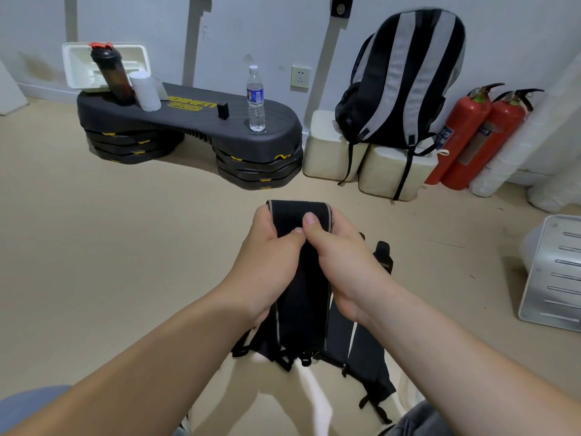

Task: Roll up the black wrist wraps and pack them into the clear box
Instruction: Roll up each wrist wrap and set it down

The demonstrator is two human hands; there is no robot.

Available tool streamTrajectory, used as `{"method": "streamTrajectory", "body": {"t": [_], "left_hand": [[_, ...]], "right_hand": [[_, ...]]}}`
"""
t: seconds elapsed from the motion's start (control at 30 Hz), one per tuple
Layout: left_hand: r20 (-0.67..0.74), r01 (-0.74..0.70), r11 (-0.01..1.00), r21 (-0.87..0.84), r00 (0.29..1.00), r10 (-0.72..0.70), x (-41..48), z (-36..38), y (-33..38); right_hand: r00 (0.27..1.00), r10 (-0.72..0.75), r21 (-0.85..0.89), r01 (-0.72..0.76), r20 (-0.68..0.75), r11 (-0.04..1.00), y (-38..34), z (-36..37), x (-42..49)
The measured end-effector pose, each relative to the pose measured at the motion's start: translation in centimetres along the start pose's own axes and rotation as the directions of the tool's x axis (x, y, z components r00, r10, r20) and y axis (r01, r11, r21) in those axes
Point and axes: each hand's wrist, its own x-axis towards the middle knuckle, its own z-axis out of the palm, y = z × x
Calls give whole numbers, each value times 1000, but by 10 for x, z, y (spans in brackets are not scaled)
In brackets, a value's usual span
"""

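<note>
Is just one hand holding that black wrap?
No, the left hand and right hand both grip the black wrap at its top.

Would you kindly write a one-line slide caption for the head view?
The left hand and right hand grip a black wrist wrap above more wraps on the floor.

Forearms are reaching forward; the left hand and right hand are gripping the black wrist wrap side by side, thumbs together.
</note>
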Motion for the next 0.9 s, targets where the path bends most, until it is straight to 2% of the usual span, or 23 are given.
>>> {"method": "streamTrajectory", "body": {"t": [0.1, 0.27, 0.33, 0.4, 0.47, 0.57, 0.67, 0.8, 0.9], "left_hand": [[36, 2, 999, 54, 999, -4, 1, -3, 3], [237, 92, 943, 320, 956, -174, -3, -6, -11], [248, 67, 933, 352, 955, -162, -4, -6, -16], [224, 23, 939, 343, 969, -106, -2, -5, -15], [172, -12, 958, 287, 984, -39, 1, -3, -11], [79, -57, 985, 164, 996, 45, 4, -1, -3], [-21, -31, 998, 51, 999, 32, 8, -3, 4], [-136, 18, 998, -53, 990, -25, 15, -10, 9], [-120, 28, 993, -112, 992, -41, 12, -13, 16]], "right_hand": [[1000, 4, 44, -3, -16, 999, -7, -3, 4], [989, 52, 190, -25, -138, 981, -23, -21, 19], [982, 112, 242, -73, -153, 968, -26, -29, 22], [983, 160, 263, -131, -90, 956, -27, -34, 23], [985, 171, 186, -171, 13, 968, -25, -34, 21], [985, 140, -17, -139, 105, 990, -16, -23, 8], [987, 112, -127, -97, 114, 987, -10, -14, 1], [996, 34, -473, 10, 84, 881, -3, -14, 5], [994, 33, -428, 13, 102, 904, 1, -11, 6]]}}
